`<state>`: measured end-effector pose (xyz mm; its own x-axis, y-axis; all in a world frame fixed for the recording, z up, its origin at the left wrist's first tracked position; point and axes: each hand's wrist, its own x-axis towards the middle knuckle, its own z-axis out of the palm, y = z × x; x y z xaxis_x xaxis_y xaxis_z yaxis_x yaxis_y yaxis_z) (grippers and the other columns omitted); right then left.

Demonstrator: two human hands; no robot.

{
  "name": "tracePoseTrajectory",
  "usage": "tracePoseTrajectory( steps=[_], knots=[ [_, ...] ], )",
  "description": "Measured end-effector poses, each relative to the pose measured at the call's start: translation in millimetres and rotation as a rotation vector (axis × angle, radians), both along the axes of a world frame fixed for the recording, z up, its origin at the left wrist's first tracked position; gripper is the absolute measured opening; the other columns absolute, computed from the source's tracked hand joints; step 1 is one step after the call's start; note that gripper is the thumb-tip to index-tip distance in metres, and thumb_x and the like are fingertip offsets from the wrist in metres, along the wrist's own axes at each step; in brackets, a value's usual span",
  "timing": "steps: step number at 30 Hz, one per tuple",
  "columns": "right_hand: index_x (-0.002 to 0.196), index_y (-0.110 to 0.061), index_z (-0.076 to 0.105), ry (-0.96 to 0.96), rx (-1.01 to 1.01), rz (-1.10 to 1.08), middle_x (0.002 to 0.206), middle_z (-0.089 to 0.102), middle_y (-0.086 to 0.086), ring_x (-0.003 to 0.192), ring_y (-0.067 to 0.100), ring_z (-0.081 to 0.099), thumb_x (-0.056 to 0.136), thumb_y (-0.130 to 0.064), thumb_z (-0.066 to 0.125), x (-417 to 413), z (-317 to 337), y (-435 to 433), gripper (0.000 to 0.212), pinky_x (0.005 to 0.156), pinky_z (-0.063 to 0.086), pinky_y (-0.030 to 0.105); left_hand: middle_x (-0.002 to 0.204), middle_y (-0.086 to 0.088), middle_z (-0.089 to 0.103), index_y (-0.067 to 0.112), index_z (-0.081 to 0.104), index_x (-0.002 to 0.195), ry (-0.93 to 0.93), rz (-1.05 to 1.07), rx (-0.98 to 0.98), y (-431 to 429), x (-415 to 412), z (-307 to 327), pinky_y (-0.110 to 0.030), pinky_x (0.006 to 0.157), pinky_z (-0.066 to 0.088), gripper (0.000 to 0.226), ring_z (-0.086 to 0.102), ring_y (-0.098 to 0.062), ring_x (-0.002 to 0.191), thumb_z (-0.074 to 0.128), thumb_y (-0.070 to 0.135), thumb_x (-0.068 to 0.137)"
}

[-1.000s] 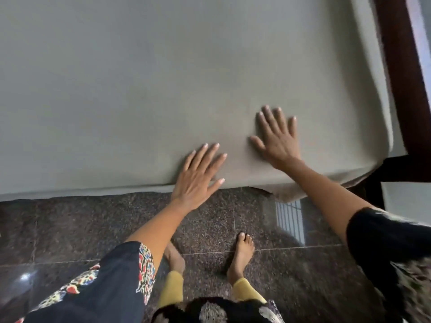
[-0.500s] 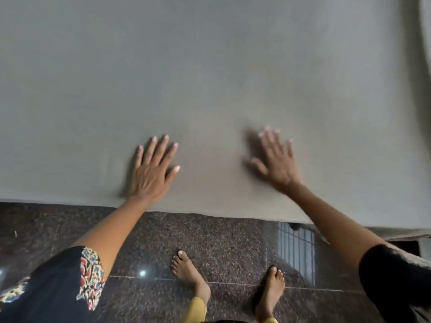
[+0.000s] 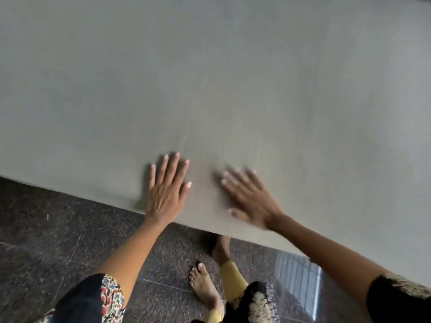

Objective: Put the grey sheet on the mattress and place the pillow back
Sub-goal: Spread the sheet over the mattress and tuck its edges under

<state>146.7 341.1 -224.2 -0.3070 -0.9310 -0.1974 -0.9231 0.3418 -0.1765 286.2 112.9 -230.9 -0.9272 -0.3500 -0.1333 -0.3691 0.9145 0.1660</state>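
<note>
While the grey sheet covers the mattress, left hand and right hand press flat with fingers spread near its front edge, apparently smoothing creases.

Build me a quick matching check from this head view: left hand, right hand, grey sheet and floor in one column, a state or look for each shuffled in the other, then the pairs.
Column one:
1. left hand
2. right hand
3. grey sheet
4. floor

Column two:
A. dark speckled tiles
B. flat on the fabric, fingers blurred
C. spread smooth, filling most of the view
D. flat on the fabric, fingers sharp

Pairs: 1-D, 2-B, 3-C, 4-A.
</note>
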Motion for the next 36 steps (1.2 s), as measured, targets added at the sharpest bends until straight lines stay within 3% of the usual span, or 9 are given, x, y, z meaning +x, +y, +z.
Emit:
tracePoseTrajectory(
  steps=[2,6,12,16,20,23,32,34,36],
  knots=[
    [0.148,-0.014,0.022,0.031,-0.02,-0.302,0.155,0.022,0.008,0.144,0.028,0.015,0.093,-0.064,0.012,-62,-4,-8,0.076,0.11,0.021,0.059,0.159,-0.004,0.008,0.024,0.004,0.152,-0.001,0.075,-0.014,-21,9,-2,-0.047,0.118,0.0,0.059,0.007,-0.025,0.146,0.012,0.049,0.099],
    [0.152,-0.013,0.011,-0.018,0.082,-0.793,0.16,0.003,0.004,0.147,0.025,-0.002,0.086,-0.069,0.02,-117,-7,-79,0.087,0.114,-0.002,0.058,0.159,-0.003,0.011,0.02,0.013,0.151,0.038,0.167,-0.001,-53,4,5,-0.047,0.118,0.001,0.058,0.008,-0.023,0.147,0.016,0.046,0.099],
    [0.15,-0.008,0.012,-0.038,0.018,-0.109,0.158,0.005,0.008,0.147,0.025,-0.001,0.095,-0.061,0.015,38,-5,-179,0.077,0.115,0.0,0.055,0.156,-0.007,0.022,0.018,0.03,0.148,0.032,0.297,0.019,-97,-12,12,-0.046,0.116,0.0,0.053,0.013,-0.026,0.146,0.021,0.038,0.099],
    [0.149,-0.009,0.021,-0.105,-0.066,0.188,0.156,0.019,0.008,0.146,0.023,0.011,0.096,-0.057,0.015,31,1,-173,0.071,0.115,0.002,0.05,0.156,-0.007,0.023,0.019,0.033,0.147,-0.011,0.365,0.005,-121,-9,8,-0.047,0.116,0.002,0.055,0.015,-0.027,0.145,0.017,0.041,0.1],
    [0.144,-0.003,0.03,0.016,-0.074,-0.244,0.152,0.029,0.015,0.141,0.029,0.025,0.095,-0.061,0.011,-85,-15,-195,0.078,0.113,0.02,0.054,0.155,-0.008,0.025,0.017,0.034,0.146,0.015,0.438,-0.003,-139,-3,2,-0.048,0.116,0.004,0.058,0.017,-0.028,0.144,0.011,0.044,0.101],
    [0.15,-0.012,0.021,0.033,0.04,-0.436,0.158,0.013,0.008,0.146,0.03,0.007,0.086,-0.069,0.017,-108,-17,-241,0.086,0.113,0.002,0.059,0.155,-0.008,0.026,0.018,0.035,0.146,0.063,0.442,0.002,-151,-4,1,-0.047,0.116,0.003,0.057,0.017,-0.028,0.144,0.012,0.043,0.101],
    [0.15,-0.026,0.017,-0.005,-0.044,0.272,0.158,0.01,-0.001,0.146,0.032,0.004,0.093,-0.061,0.018,73,-9,-324,0.066,0.109,0.005,0.065,0.154,-0.009,0.027,0.022,0.039,0.145,0.075,0.499,-0.006,-234,30,1,-0.045,0.115,0.006,0.051,0.021,-0.03,0.143,0.025,0.038,0.099],
    [0.148,-0.023,0.022,-0.015,-0.133,0.268,0.156,0.016,0.003,0.144,0.03,0.012,0.096,-0.058,0.013,49,-13,-327,0.064,0.108,0.013,0.06,0.155,-0.009,0.026,0.021,0.038,0.145,0.05,0.532,-0.003,-256,46,0,-0.048,0.114,0.008,0.054,0.02,-0.03,0.143,0.018,0.043,0.1],
    [0.145,-0.018,0.028,-0.012,-0.18,-0.002,0.153,0.024,0.008,0.142,0.029,0.018,0.096,-0.058,0.013,9,-18,-341,0.065,0.107,0.023,0.058,0.155,-0.007,0.026,0.022,0.037,0.145,0.032,0.525,0.002,-274,60,0,-0.049,0.114,0.01,0.056,0.019,-0.028,0.144,0.012,0.045,0.1]
  ],
)
